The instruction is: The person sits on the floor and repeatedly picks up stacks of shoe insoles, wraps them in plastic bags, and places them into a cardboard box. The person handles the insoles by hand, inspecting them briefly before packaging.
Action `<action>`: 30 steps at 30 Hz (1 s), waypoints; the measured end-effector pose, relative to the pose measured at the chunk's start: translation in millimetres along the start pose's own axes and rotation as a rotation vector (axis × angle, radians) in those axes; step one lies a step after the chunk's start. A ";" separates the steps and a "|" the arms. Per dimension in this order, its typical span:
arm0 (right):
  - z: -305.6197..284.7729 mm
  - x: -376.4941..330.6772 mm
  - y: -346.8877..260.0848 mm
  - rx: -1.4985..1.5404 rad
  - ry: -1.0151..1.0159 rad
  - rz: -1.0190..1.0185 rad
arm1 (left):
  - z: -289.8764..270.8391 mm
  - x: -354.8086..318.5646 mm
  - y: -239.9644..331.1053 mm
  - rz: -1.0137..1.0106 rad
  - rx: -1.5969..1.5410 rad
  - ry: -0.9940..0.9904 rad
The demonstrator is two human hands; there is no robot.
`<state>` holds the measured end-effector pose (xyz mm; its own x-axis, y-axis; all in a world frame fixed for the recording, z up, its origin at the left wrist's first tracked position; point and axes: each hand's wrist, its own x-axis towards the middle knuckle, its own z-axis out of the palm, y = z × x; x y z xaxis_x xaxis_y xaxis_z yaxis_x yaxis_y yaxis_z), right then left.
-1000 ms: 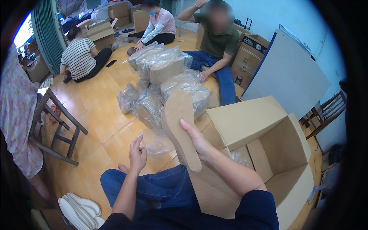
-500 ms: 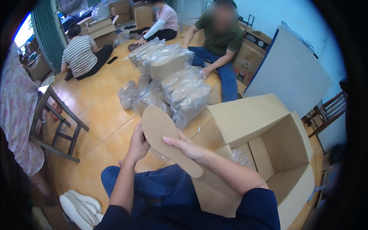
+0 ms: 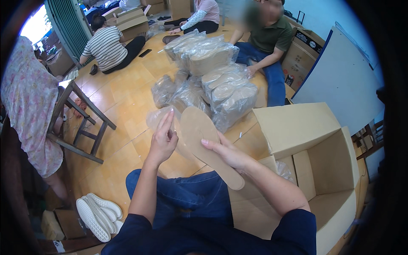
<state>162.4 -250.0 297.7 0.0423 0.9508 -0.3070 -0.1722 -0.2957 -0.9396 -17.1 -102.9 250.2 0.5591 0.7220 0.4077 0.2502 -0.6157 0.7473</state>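
In front of me, my right hand grips a flat tan shoe insole, thumb on its face and fingers behind. The insole's wide end points up and away; its narrow end slants down to the right. Just left of it, my left hand has its fingers drawn together at a thin, pale, see-through piece. That piece shows on both sides of the fingers and runs behind the insole; its kind is unclear. Beyond both hands lies a heap of clear plastic bags packed with similar insoles.
An open cardboard box stands at my right. White shoe soles lie at lower left, near a wooden stool on its side. A co-worker in green sits beyond the bags; another in stripes sits farther left.
My left hand has come away from the insole's edge and its fingers now point upward, with the pale see-through piece showing beside them. The whole view has shifted, scene moving rightward and slightly up.
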 end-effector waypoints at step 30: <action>-6.3 -3.7 -6.1 0.214 -0.186 0.301 | -16.4 -10.7 5.5 0.089 0.275 0.028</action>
<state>169.5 -252.2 303.6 -0.2163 0.8309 -0.5127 -0.3517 -0.5562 -0.7530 -34.7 -108.9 258.6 0.5669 0.6676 0.4826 0.4086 -0.7366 0.5389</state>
